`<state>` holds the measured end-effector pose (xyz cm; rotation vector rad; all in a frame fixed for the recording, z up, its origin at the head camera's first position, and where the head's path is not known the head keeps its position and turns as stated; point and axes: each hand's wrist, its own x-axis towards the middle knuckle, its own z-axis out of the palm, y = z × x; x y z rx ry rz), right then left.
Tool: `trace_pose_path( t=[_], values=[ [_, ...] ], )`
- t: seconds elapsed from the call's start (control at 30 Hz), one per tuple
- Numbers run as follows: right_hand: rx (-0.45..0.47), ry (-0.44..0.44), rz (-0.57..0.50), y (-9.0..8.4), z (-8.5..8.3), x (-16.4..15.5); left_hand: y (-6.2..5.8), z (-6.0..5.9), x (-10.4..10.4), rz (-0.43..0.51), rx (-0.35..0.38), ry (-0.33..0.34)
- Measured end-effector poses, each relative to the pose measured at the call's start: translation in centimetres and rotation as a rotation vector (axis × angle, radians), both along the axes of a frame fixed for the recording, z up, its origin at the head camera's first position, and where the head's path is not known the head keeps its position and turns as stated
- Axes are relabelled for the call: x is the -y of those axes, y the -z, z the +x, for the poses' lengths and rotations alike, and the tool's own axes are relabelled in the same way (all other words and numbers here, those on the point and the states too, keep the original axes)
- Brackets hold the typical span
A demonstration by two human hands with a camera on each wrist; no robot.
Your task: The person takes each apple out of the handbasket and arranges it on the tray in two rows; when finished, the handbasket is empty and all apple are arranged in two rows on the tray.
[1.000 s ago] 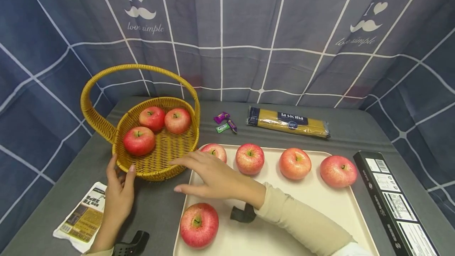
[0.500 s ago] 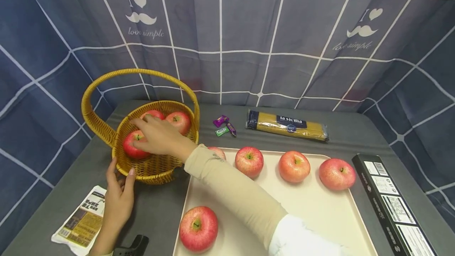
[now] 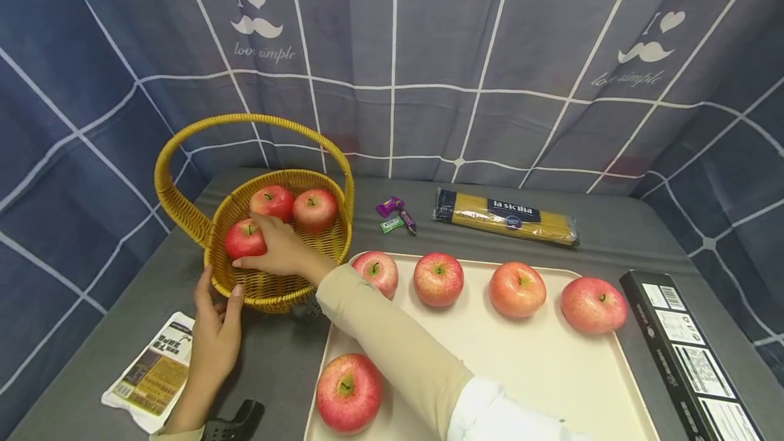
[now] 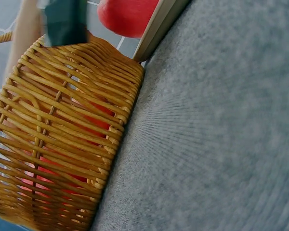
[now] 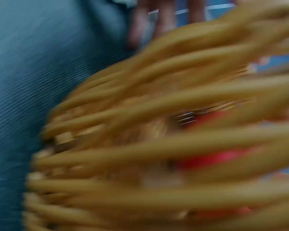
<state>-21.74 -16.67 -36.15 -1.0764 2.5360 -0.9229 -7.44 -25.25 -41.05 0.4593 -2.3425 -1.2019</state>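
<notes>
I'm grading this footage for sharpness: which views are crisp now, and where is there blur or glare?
Head view: apples and basket fairly crisp, small glints on the pasta packet; left wrist view: basket weave mostly clear, dark green thing at top blurred; right wrist view: weave heavily smeared, fingers at top soft too.
</notes>
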Motion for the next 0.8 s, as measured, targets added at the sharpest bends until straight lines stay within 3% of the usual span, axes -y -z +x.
trace_pose_path(
  t=[0.13,0.37,0.5,0.67,0.8],
  values=[
    [0.009,0.005,-0.053,0.9,0.0,-0.3,0.0,0.0,-0.2,0.006,-0.006,0.016],
    [0.057,-0.171,-0.08,0.8,0.2,-0.6,0.1,0.1,-0.1,-0.003,-0.008,-0.013],
    [0.07,-0.213,-0.096,0.8,0.3,-0.9,0.1,0.0,-0.2,0.006,-0.023,-0.009],
    [0.072,-0.17,-0.178,0.2,0.4,-1.5,0.1,-0.2,-0.2,0.001,-0.016,-0.013],
    [0.068,-0.103,-0.263,-1.6,0.7,-2.8,0.0,-0.1,0.0,0.005,0.002,-0.009]
  ],
)
